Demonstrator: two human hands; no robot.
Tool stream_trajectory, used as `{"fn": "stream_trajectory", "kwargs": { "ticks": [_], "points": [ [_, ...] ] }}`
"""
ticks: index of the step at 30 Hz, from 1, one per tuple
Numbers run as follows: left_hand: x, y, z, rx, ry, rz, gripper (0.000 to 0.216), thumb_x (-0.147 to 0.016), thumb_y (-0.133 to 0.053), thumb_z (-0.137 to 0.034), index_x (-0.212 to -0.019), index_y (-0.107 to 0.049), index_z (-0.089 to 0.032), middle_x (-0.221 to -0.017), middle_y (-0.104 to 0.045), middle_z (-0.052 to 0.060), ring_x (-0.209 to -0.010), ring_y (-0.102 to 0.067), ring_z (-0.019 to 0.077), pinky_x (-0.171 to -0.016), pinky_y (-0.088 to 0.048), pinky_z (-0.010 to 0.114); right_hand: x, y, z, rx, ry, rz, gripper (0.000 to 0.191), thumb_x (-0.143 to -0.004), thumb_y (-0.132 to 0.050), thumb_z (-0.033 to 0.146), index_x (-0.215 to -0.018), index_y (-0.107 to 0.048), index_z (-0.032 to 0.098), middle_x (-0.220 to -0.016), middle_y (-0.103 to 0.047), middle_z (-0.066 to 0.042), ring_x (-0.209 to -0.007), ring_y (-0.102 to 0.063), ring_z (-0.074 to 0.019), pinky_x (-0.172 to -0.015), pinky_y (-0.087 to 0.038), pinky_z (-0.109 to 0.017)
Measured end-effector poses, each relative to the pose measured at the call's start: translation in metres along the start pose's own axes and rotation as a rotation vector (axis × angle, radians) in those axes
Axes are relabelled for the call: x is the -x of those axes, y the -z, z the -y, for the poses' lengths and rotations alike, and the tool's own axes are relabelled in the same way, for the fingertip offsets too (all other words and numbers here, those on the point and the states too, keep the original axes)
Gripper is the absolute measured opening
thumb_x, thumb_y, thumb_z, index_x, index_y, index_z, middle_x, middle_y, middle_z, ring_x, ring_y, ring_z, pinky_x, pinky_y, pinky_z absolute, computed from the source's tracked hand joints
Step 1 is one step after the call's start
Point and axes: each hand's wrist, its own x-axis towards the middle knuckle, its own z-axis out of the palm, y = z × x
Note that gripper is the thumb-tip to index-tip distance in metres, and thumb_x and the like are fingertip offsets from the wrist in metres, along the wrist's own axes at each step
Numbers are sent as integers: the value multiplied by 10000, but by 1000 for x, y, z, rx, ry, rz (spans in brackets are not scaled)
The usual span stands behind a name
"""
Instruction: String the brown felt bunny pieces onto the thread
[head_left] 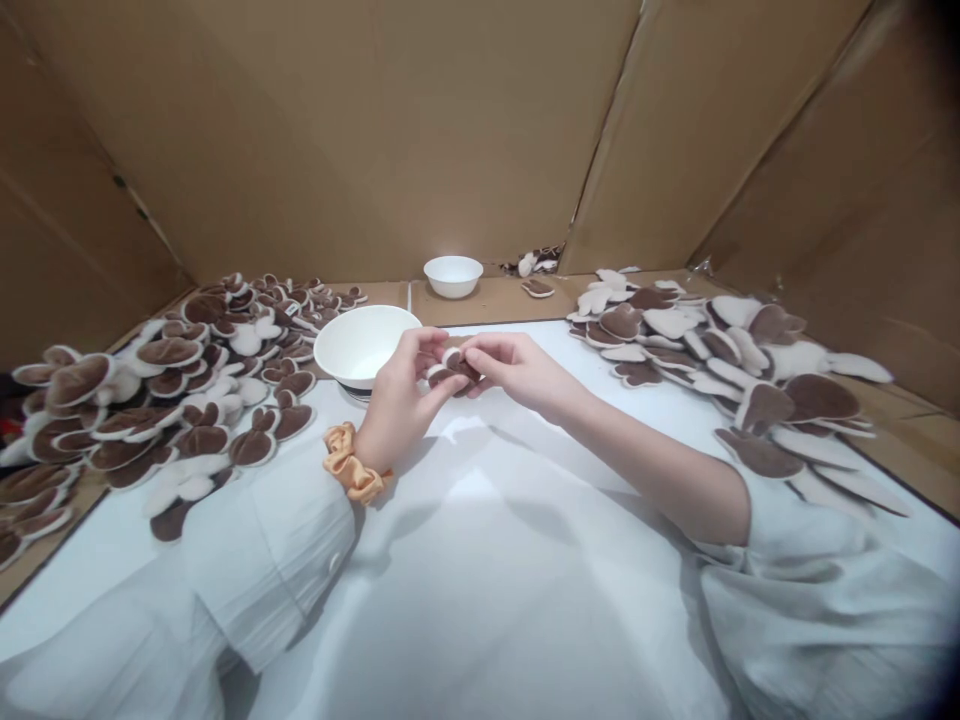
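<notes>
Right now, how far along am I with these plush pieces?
Done: hard to tell; a big heap of small brown-and-white plush pieces lies on the left, possibly finished. In hand: the left hand and right hand pinch one small brown-and-white plush piece beside the large white bowl. Left: perhaps the pile of larger flat brown-and-white pieces on the right; which heap is done isn't clear.
</notes>
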Motion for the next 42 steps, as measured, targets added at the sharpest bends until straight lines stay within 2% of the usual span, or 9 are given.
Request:
{"fn": "stream_trajectory", "kwargs": {
  "ticks": [4, 8, 13, 20, 25, 28, 30, 36, 42],
  "points": [
    [0, 1, -1, 44, 104, 46, 347, -757, -580, -282, -1046, -410, -192, -905, -580, 28, -776, -586, 139, -667, -453, 244, -3, 6, -4, -56, -47, 92, 94, -743, -582, 201, -817, -551, 152, -751, -608, -12, -670, -572, -93, -596, -455, -205],
    [0, 1, -1, -29, 163, 100, 250, -780, -540, -340, -963, -478, -181, -744, -588, -9, -644, -546, 118, -595, -403, 224, -6, 10, -10, -114, -90, 13, 108, -744, -590, 233, -751, -522, 149, -665, -577, 9, -581, -527, -66, -506, -397, -172],
    [-2, 4, 2, -161, 154, 138, 196, -803, -473, -329, -744, -545, -156, -572, -472, -33, -524, -406, 96, -517, -316, 218, -6, 10, -7, -141, -109, -69, 116, -772, -570, 222, -768, -474, 158, -685, -596, -3, -594, -593, -105, -573, -506, -266],
    [-1, 4, 2, -116, 168, 144, 189, -819, -441, -275, -890, -569, -155, -656, -561, -2, -540, -432, 103, -518, -315, 215, -11, 11, -10, -293, -64, -67, 110, -763, -573, 195, -799, -478, 153, -647, -584, 6, -595, -598, -109, -576, -510, -256],
    [-3, 6, 7, -98, 96, 204, 165, -822, -420, -237, -850, -558, -150, -693, -564, 5, -570, -450, 106, -537, -325, 211, -10, 14, -7, -342, -33, 106, 102, -763, -547, 209, -834, -499, 153, -720, -578, -5, -610, -574, -93, -524, -441, -206],
    [-6, 9, 7, -227, 17, 217, 148, -812, -415, -193, -824, -558, -157, -637, -526, -16, -552, -428, 103, -545, -322, 212, -4, 17, 1, -202, -5, 273, 107, -772, -521, 195, -868, -486, 163, -708, -566, 4, -608, -550, -91, -526, -421, -206],
    [-7, 11, 5, -310, -28, 249, 156, -806, -401, -159, -804, -556, -160, -629, -526, -20, -555, -436, 105, -562, -331, 214, -1, 18, 6, -49, 12, 298, 183, -758, -524, 156, -928, -460, 174, -691, -560, 21, -587, -525, -82, -527, -422, -205],
    [-9, 13, 2, -481, -104, 245, 157, -836, -402, -211, -810, -552, -170, -691, -562, 0, -602, -490, 123, -590, -348, 224, 0, 14, 4, 377, -4, 193, 82, -723, -507, 144, -794, -468, 156, -692, -585, -22, -593, -550, -105, -463, -438, -194],
    [-9, 12, -2, -534, -77, 265, 172, -842, -399, -234, -780, -548, -174, -631, -558, -12, -532, -472, 114, -550, -330, 227, -1, 7, -9, 554, 47, 9, 73, -686, -493, 157, -746, -455, 176, -656, -591, 1, -532, -565, -97, -422, -415, -170]
  ]
}}
